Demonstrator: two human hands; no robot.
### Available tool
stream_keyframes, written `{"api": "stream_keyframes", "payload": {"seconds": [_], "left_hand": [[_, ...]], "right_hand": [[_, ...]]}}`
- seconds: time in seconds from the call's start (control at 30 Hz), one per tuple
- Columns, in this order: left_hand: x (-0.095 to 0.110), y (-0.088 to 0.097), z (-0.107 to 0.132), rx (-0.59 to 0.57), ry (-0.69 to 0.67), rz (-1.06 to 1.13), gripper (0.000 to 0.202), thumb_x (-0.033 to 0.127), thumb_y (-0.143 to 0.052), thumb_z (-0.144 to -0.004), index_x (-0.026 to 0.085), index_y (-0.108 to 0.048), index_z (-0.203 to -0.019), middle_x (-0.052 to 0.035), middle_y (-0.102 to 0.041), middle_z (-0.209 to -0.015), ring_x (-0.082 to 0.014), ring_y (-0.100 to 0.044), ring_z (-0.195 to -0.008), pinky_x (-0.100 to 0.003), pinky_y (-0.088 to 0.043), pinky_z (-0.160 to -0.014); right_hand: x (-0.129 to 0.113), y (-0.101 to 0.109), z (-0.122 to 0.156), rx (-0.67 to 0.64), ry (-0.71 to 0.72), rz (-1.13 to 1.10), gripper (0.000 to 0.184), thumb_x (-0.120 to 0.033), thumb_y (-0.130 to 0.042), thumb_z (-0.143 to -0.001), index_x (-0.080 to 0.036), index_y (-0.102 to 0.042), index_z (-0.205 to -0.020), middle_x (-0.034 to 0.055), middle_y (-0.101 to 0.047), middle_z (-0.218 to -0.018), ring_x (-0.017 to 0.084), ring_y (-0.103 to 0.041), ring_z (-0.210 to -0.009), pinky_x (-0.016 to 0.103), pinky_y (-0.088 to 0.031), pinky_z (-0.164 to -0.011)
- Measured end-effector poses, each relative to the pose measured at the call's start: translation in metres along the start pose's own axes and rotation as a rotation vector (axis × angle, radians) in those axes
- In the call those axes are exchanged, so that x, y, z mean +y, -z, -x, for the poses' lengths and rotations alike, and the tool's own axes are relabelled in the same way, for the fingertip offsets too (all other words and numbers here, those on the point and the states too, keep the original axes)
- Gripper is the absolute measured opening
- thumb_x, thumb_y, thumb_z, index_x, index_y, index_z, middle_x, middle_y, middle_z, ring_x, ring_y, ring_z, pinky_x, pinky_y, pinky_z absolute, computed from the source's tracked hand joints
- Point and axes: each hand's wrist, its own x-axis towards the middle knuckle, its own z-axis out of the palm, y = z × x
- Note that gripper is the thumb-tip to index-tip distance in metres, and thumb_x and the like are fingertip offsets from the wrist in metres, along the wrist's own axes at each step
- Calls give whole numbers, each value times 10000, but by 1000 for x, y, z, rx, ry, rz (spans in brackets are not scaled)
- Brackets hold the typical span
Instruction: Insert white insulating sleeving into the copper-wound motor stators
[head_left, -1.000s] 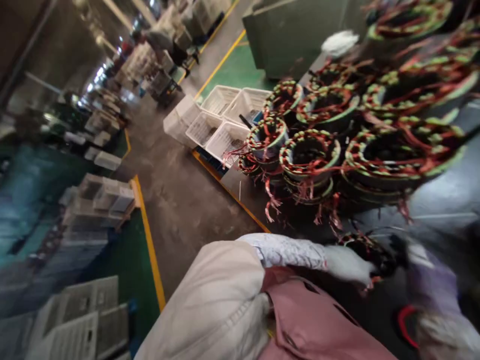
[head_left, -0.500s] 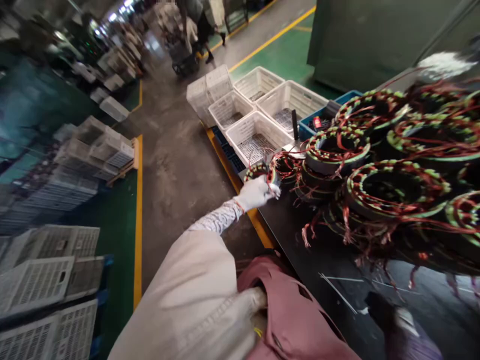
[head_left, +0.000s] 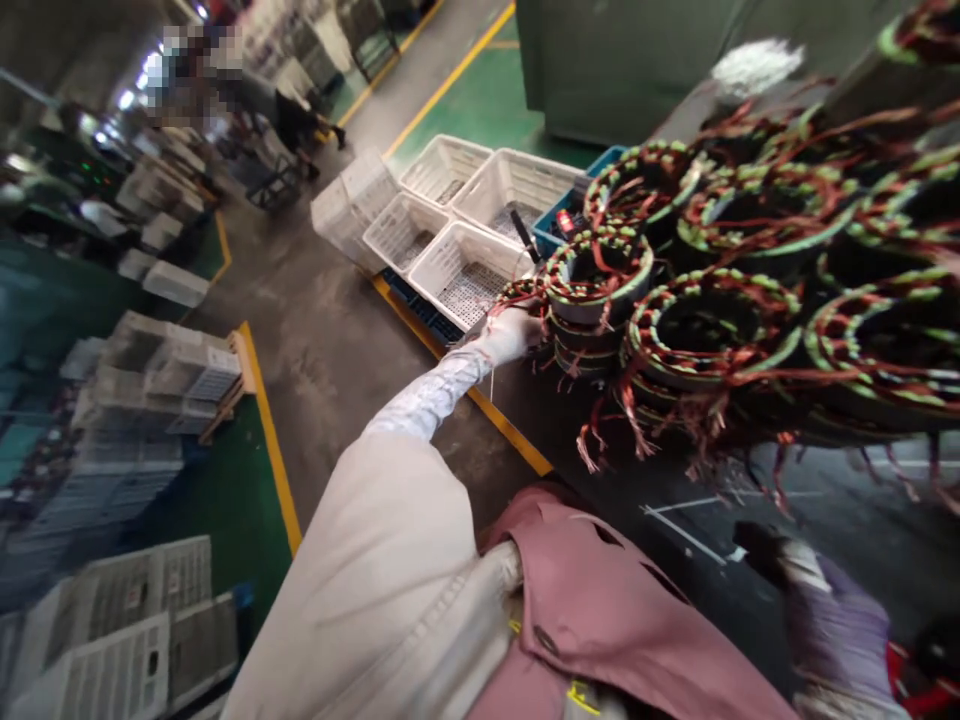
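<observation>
My left hand, in a white glove, reaches to the far left end of the dark table. Its fingers are closed on a small wire-wound stator with reddish copper windings; the fingertips are partly hidden. Right beside it stands a stack of larger stators with yellow-green lacing and loose copper leads. My right hand, in a purple glove with dark finger ends, lies low on the right over the table, near white line marks. Blur hides whether its fingers hold anything.
Many more stators are piled across the right. White plastic crates and a blue bin stand past the table's end. Stacked crates line the left side, beyond a yellow floor line. A person with a cart is in the aisle.
My view has swung to the right. The left hand and small stator have come closer to the stacked stators. My right hand stays by the white line marks.
</observation>
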Motion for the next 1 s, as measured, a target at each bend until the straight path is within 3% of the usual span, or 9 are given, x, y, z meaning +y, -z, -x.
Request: {"api": "stream_keyframes", "payload": {"seconds": [0.1, 0.13, 0.23, 0.33, 0.43, 0.57, 0.7, 0.83, 1.0], "left_hand": [[-16, -15, 69, 79, 36, -162, 46, 204, -651, -796, 176, -676, -770, -57, -711, -1024, -185, -608, -1095, -321, -446, -1033], [-22, -28, 94, 18, 73, -200, 91, 243, -655, -795, 174, -670, -737, -52, -720, -928, -173, -634, -996, -321, -469, -999], [-37, -86, 145, -461, 253, -36, 234, 372, -735, -717, 153, -690, -783, -42, -707, -762, -154, -647, -759, -313, -528, -823], [-30, -165, 151, -770, 330, 155, 392, 430, -802, -611, 130, -677, -830, -27, -672, -729, -128, -595, -651, -274, -503, -680], [6, -244, 140, -967, 178, 123, 391, 333, -842, -548, 126, -668, -829, -7, -649, -748, -118, -579, -701, -244, -478, -688], [54, -306, 142, -1308, 94, -10, 497, 361, -881, -544, 146, -664, -936, -8, -661, -831, -140, -609, -784, -262, -503, -753], [72, -346, 152, -1569, 44, -93, 802, 546, -857, -573, 159, -596, -1225, -93, -678, -1118, -221, -654, -1004, -326, -533, -872], [101, -389, 155, -1638, -108, -326, 949, 612, -785, -655, 147, -458, -1415, -147, -633, -1281, -282, -623, -1158, -376, -536, -936], [185, -414, 139, -1595, -455, -591, 706, 370, -837, -680, 196, -590, -1318, -78, -619, -1318, -284, -573, -1260, -367, -493, -1010]], "right_hand": [[8, 12, 18, -71, 119, -96, 314, -512, -586, -703, -296, -725, -884, 171, -736, -1054, 361, -637, -1158, 443, -496, -1004], [10, 15, 27, -118, 174, -145, 308, -492, -608, -719, -295, -730, -922, 156, -739, -1062, 344, -658, -1123, 438, -500, -1008], [11, 22, 57, -282, 454, -254, 342, -437, -632, -788, -251, -728, -1059, 111, -738, -1106, 272, -702, -1036, 392, -551, -963], [7, 32, 74, -288, 909, -132, 410, -414, -639, -855, -227, -683, -1218, 118, -670, -1273, 230, -693, -1068, 340, -581, -909], [17, 57, 79, -45, 1097, 106, 417, -388, -644, -885, -222, -667, -1267, 135, -653, -1301, 235, -693, -1070, 329, -595, -870], [57, 97, 85, 101, 1058, -62, 323, -372, -612, -915, -201, -725, -1165, 103, -730, -1141, 220, -711, -1024, 311, -595, -883], [93, 117, 94, 100, 783, -481, 406, -521, -648, -865, -195, -761, -1077, 81, -761, -1025, 233, -728, -964, 331, -611, -871], [105, 132, 94, 278, 591, -739, 375, -575, -663, -833, -227, -784, -904, 62, -769, -905, 216, -737, -822, 326, -633, -764], [117, 185, 86, 375, 532, -849, 295, -515, -723, -812, -225, -762, -849, 32, -730, -793, 140, -672, -652, 251, -586, -603]]}}
